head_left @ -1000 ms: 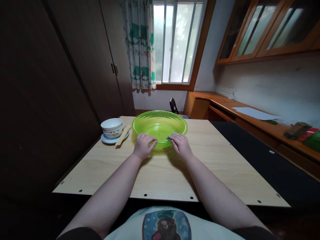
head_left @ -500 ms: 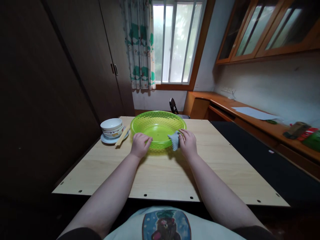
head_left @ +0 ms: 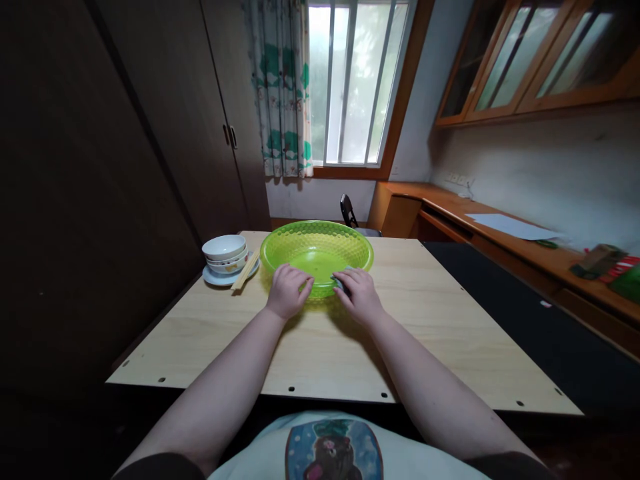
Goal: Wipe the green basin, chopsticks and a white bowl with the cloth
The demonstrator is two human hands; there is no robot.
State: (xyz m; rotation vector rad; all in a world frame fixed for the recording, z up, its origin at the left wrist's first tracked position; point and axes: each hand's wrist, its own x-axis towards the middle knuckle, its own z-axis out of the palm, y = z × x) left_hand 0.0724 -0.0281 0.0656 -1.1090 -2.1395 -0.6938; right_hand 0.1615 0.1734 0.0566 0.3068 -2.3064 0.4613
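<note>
A translucent green plastic basin [head_left: 315,230] stands on the light wooden table [head_left: 330,360]. My left hand [head_left: 289,291] grips the basin's near rim left of the middle, thumb and fingers closed over it. On the near right part of the rim, my right hand [head_left: 357,293] is closed around a grey-blue cloth [head_left: 339,285], pressing it to the rim. Most of the cloth is hidden under the fingers. The basin's visible floor is bare green plastic.
Left of the basin, several stacked white bowls [head_left: 225,248] sit on a light blue plate [head_left: 215,279], with wooden chopsticks [head_left: 245,270] leaning on the plate's edge. A black chair [head_left: 349,211] is behind the table. An orange-brown desk [head_left: 450,203] runs along the right wall.
My right hand has slid left along the rim with the cloth, which is now mostly covered by the fingers. My left hand has shifted slightly right.
</note>
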